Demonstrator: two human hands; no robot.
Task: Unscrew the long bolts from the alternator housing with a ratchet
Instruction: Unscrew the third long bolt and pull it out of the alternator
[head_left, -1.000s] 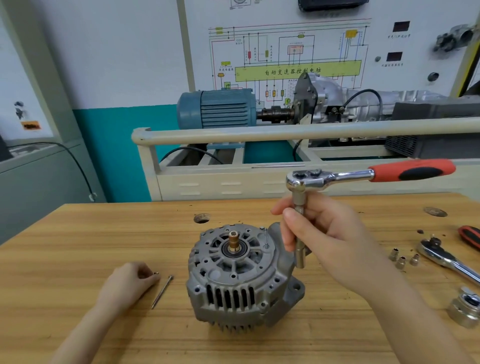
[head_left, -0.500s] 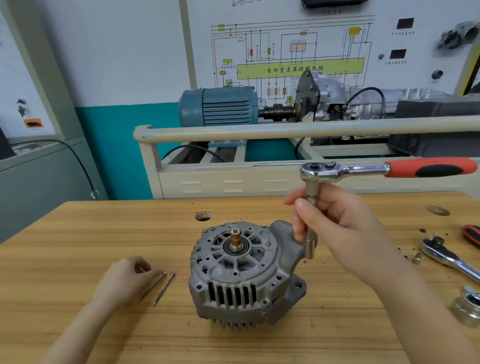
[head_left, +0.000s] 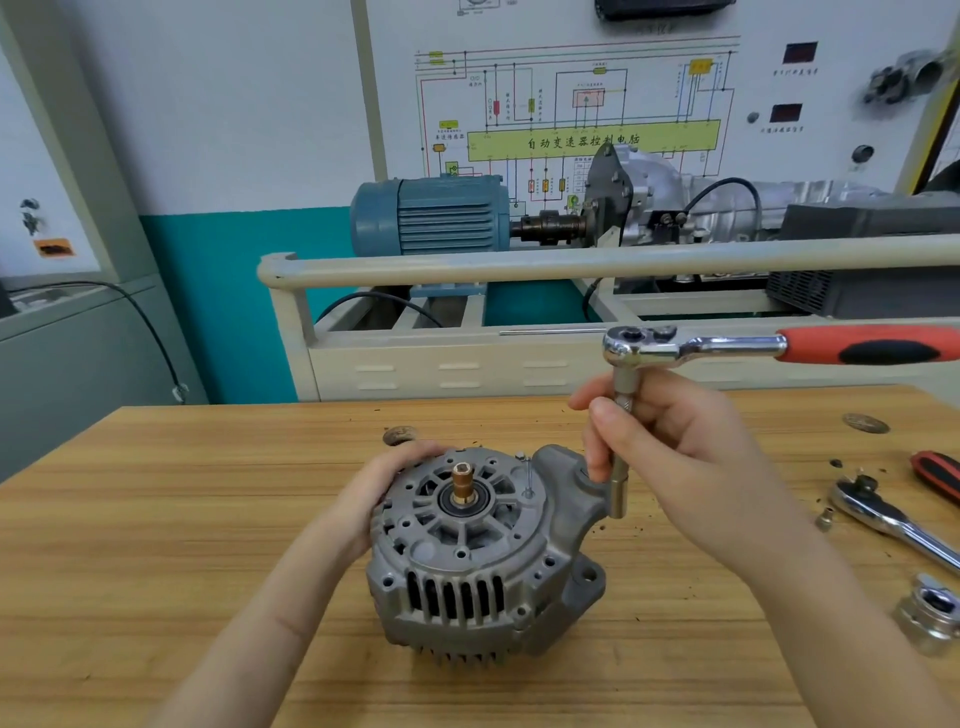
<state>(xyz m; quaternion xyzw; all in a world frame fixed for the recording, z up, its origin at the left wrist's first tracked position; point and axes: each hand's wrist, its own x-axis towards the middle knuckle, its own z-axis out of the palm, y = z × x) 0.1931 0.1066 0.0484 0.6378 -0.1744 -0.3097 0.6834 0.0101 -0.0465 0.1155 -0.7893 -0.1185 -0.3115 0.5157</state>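
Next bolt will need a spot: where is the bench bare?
Bare wood lies left of the alternator and left hand, and along the near edge. The right side is crowded: spare ratchet, sockets.

We count one alternator (head_left: 483, 551), two ratchets (head_left: 727, 348) (head_left: 893, 525) and two hands (head_left: 379, 493) (head_left: 691, 467) at the table (head_left: 156, 519). We also see one large socket (head_left: 930, 613) and one small socket (head_left: 825, 518).

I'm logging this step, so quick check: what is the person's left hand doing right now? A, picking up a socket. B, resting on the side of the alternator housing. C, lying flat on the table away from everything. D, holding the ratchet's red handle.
B: the left hand rests against the left side of the alternator housing, while the right hand grips the ratchet's extension bar.
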